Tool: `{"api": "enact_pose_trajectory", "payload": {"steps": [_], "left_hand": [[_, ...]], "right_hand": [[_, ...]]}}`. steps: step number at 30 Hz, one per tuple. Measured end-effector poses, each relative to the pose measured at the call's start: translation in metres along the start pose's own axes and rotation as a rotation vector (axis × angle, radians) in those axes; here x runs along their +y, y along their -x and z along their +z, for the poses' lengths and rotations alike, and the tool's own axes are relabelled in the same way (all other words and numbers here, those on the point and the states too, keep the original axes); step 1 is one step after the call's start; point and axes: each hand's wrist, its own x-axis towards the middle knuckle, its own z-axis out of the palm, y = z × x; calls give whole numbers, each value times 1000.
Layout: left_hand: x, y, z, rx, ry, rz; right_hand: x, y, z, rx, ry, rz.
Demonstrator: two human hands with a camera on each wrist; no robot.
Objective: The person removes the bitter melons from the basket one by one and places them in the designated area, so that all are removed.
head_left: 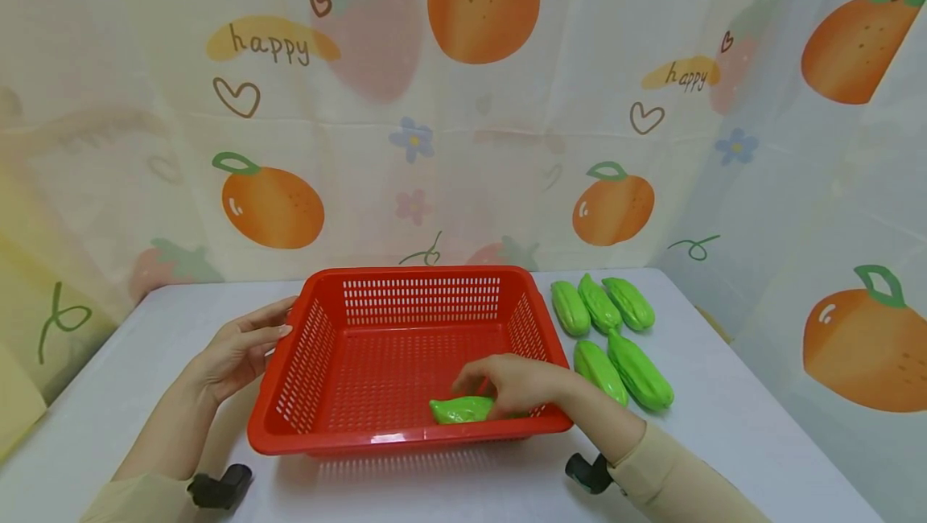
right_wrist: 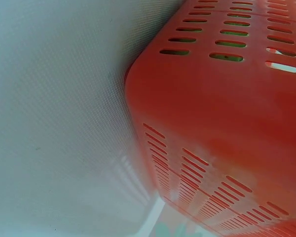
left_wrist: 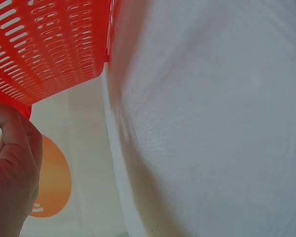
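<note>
A red plastic basket (head_left: 290,418) with slotted walls stands in the middle of the table. My left hand (head_left: 239,350) holds its left rim, thumb on top; the left wrist view also shows that hand (left_wrist: 12,163) at the basket's wall (left_wrist: 59,44). Inside the basket, near the front right, lies a shiny green ridged gourd (head_left: 460,409). My right hand (head_left: 517,385) reaches over the right front corner and holds this gourd with curled fingers, its fingertips partly hidden. In the right wrist view the basket's outer wall (right_wrist: 212,108) blocks sight of the hand; bits of green show through the slots.
Right of the basket several more green gourds (head_left: 640,370) lie on the white-covered table (head_left: 753,442), in two rough rows. A fruit-printed curtain (head_left: 492,185) hangs behind the table. Black wrist-camera mounts (head_left: 220,487) sit at both sleeves.
</note>
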Motion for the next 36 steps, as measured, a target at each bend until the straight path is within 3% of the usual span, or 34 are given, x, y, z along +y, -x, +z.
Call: {"api": "enact_pose_trajectory", "payload": {"steps": [9, 17, 36], "left_hand": [[-1, 0, -1, 19, -7, -11], [-1, -1, -2, 21, -10, -17], [0, 0, 0, 38, -11, -26]], "right_hand": [[0, 0, 0, -12, 18, 4], [0, 1, 0, 24, 33, -26], [3, -3, -3, 177, -128, -79]]}}
